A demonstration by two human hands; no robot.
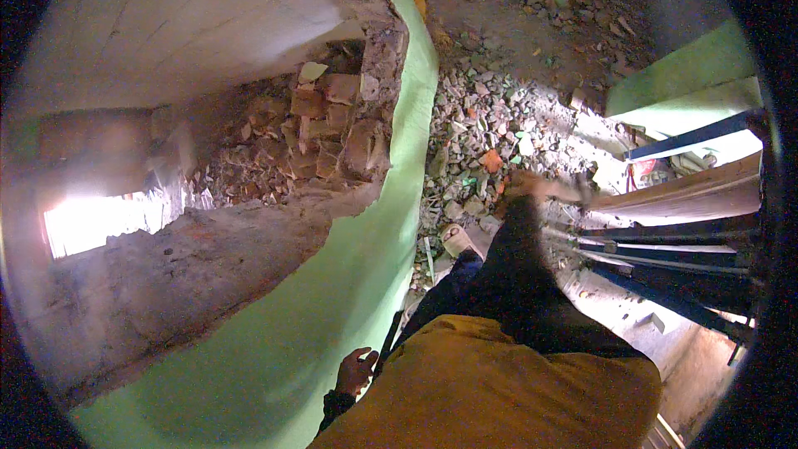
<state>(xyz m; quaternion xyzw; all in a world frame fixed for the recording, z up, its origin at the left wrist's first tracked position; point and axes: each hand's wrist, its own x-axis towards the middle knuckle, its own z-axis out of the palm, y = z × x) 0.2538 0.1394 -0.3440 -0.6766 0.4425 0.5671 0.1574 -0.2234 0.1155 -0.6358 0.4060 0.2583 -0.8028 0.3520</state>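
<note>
My left hand [355,372] hangs low beside the green wall, its fingers curled against a thin dark bar [389,339]. Part of that bar is hidden by my body, and its kind does not show. My right arm, in a dark sleeve [519,258], reaches forward over the rubble [478,129]. At its end my right hand [528,185] is smeared by motion. A brownish blurred shape runs to the right of it, and I cannot make out whether the hand holds it. Below lie broken stone, brick and plaster pieces, with an orange brick piece [492,160] among them.
A green wall [366,274] with a broken top edge runs along my left. Past it are loose bricks [320,112] and a bright opening [104,224]. Dark blue metal bars [665,274] and a wooden board [690,187] stand at right. My foot [457,239] rests on rubble.
</note>
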